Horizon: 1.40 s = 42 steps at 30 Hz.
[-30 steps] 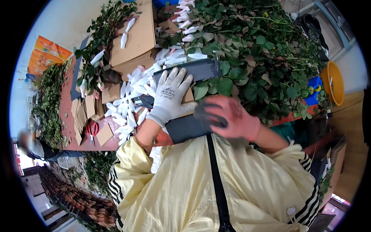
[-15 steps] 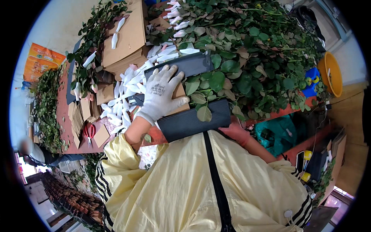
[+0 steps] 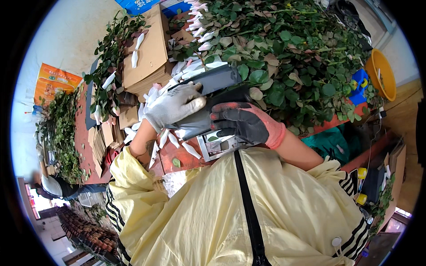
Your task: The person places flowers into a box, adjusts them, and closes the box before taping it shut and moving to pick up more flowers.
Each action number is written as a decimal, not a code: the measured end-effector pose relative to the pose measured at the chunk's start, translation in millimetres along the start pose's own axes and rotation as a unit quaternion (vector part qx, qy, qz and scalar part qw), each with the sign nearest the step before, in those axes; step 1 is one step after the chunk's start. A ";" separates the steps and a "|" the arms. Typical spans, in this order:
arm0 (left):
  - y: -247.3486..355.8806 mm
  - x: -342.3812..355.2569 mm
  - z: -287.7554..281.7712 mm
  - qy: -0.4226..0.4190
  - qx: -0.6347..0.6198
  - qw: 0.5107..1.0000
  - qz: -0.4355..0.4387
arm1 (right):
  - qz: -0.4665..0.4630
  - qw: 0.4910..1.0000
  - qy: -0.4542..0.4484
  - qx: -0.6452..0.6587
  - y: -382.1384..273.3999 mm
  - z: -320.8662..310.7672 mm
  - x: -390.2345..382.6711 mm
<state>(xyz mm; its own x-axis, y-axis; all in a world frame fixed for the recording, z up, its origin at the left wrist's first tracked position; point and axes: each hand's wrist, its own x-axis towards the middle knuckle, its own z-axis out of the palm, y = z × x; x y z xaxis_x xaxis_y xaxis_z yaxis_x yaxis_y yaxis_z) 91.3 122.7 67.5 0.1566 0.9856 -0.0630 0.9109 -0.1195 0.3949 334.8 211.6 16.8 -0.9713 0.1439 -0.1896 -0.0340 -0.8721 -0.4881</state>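
My left hand (image 3: 175, 105), in a whitish glove, lies across a dark grey sheet (image 3: 193, 124), its thumb apart from bent fingers. My right hand (image 3: 248, 122), in a red glove with a black palm coating, reaches in from the right. Its fingers spread leftward over the same sheet, slightly apart. Beyond them a smooth dark panel (image 3: 224, 79) is tilted against leafy stems. White mesh-sleeved flower buds (image 3: 191, 150) lie by the sheet's near edge, next to a pale-framed flat piece (image 3: 217, 148). What is under my hands is hidden.
Leafy cut stems (image 3: 284, 66) pile over the right side. A cardboard stack (image 3: 146, 53) stands at the far left, with red-handled scissors (image 3: 111, 155) nearer. To the right are a blue holder (image 3: 358, 86) and an orange basin (image 3: 382, 75). Another person (image 3: 53, 185) stands far left.
My right hand has come up from the near edge onto the dark sheet. The black ribbed piece there is gone from that spot, baring the pale-framed piece. My left hand's fingers have bent.
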 end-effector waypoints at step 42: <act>-9.3 0.1 -1.6 0.024 0.029 0.996 -0.077 | -0.167 0.315 0.088 -0.930 -44.0 -7.8 94.8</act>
<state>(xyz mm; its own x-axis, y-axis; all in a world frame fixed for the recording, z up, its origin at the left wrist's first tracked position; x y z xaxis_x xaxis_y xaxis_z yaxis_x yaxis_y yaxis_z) 82.3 124.1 65.3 -0.0030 0.9973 -0.0739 0.9436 0.0273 0.3298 246.1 267.2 13.7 -0.9532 0.2477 0.1732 0.2274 0.9652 -0.1292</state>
